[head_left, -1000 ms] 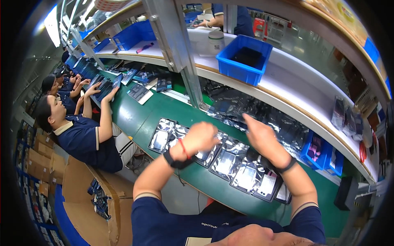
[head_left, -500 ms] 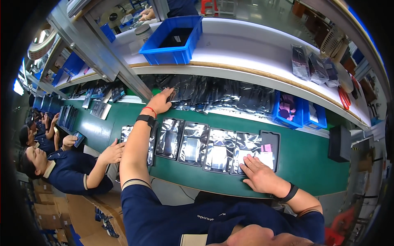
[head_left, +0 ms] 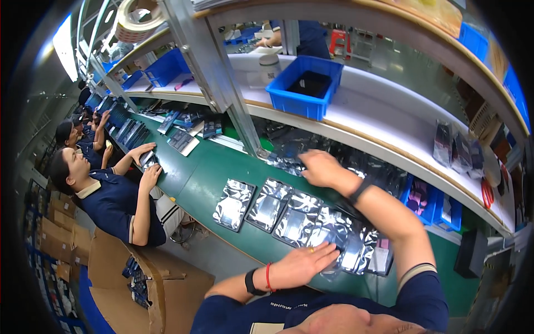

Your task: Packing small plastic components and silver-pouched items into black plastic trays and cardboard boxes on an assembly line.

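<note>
My left hand (head_left: 303,264) lies flat with fingers stretched out, over a shiny clear plastic bag (head_left: 332,267) at the near side of the row. Several dark shallow trays (head_left: 270,205) covered by glossy plastic bags run in a slanting row across the green bench. Further back, my right hand (head_left: 321,168) reaches to the heap of dark plastic bags (head_left: 289,151) below the shelf. Its fingers are curled down at the heap's edge and seem to pinch a bag there; the fingertips are partly hidden. The row's right end shows a tray with a white and pink piece (head_left: 381,257).
A blue bin (head_left: 300,103) stands on the white shelf above the heap. Small blue bins (head_left: 417,195) with pink pieces sit under the shelf. A black box (head_left: 470,253) is at the right end. To my left, a co-worker (head_left: 114,195) handles a dark item beside a cardboard box (head_left: 122,289).
My left hand has come back from the bag heap to the tray row. The right hand has left the row and reached to the heap. The view has turned left.
</note>
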The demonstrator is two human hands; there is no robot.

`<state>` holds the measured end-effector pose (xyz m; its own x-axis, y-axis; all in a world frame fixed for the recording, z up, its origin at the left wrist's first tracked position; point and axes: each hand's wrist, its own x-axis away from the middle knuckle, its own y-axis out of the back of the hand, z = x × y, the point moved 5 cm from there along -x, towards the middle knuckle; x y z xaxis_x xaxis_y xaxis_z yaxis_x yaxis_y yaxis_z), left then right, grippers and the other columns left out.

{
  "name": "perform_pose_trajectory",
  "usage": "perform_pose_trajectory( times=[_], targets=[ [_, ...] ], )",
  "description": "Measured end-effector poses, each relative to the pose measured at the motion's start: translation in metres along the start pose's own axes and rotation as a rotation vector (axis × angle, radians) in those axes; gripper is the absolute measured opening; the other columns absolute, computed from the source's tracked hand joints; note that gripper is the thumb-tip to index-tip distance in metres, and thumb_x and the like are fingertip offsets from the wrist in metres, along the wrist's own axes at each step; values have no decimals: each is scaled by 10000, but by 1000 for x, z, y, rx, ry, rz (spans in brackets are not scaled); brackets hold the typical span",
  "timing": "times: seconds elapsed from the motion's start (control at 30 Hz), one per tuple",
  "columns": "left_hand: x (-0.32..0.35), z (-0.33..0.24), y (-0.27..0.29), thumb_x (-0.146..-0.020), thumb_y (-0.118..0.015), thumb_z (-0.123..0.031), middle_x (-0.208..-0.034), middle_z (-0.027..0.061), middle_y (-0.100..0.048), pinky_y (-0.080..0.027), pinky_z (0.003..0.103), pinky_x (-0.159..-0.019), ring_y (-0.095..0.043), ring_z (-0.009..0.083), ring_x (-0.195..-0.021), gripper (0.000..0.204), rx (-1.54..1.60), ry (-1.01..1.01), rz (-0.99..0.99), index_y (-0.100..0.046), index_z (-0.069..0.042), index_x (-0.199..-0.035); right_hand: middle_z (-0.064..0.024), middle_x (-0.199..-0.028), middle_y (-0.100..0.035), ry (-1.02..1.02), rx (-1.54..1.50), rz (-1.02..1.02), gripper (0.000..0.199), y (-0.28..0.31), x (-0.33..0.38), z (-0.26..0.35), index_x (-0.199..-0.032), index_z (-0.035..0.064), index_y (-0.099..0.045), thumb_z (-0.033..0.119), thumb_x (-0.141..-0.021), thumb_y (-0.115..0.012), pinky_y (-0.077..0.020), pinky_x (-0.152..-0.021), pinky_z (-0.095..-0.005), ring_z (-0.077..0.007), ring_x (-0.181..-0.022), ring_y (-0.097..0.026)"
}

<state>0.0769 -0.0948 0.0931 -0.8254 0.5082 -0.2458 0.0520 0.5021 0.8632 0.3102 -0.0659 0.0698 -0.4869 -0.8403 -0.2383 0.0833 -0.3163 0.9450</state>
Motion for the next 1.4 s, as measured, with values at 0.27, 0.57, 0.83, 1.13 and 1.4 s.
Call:
perform_pose_trajectory(
  times=[0.27, 0.57, 0.83, 1.13, 1.4],
  targets=[
    [35, 17, 2, -685, -466, 109, -1200, 176, -544, -472, 352, -894, -527, 286, -1128, 525, 291, 277, -142, -518, -17, -1192, -197, -1076, -582, -50, 216, 198, 333, -64, -64, 4, -1049, 119, -598, 149, -718, -578, -309, -994, -516, -330, -1070, -535],
    [-3, 37, 35, -711, -440, 96, -1163, 213, -553, -461, 387, -901, -553, 333, -1071, 477, 52, 228, -114, -509, 17, -1176, -158, -1016, -626, 25, -121, -402, 348, 101, 120, 14, -1094, 59, -590, 17, -750, -558, -496, -786, -405, -315, -934, -613],
    [-73, 49, 62, -672, -469, 109, -1153, 198, -565, -466, 388, -886, -549, 333, -1073, 507, -323, 57, -315, -527, -1, -1163, -207, -1132, -576, -266, 221, -136, 457, 62, 335, 19, -1154, 17, -554, 205, -748, -650, -395, -943, -490, -362, -1085, -537],
    [-97, 114, 39, -742, -505, -7, -1150, 194, -554, -481, 354, -849, -552, 341, -1047, 425, -514, 245, -360, -493, 6, -1167, -248, -1295, -399, -355, 101, 150, 791, 42, 339, 30, -1288, -1, -414, 458, -702, -680, -251, -1014, -559, -389, -1243, -343],
    [-88, 255, 35, -798, -619, -298, -1360, 195, -343, -375, 514, -947, -374, 364, -1233, 644, -447, 703, -25, -337, -139, -1354, -231, -1221, -454, -291, 105, 107, 753, 40, 312, 29, -1218, -9, -490, 363, -618, -752, -382, -844, -427, -355, -1029, -442]
  ],
)
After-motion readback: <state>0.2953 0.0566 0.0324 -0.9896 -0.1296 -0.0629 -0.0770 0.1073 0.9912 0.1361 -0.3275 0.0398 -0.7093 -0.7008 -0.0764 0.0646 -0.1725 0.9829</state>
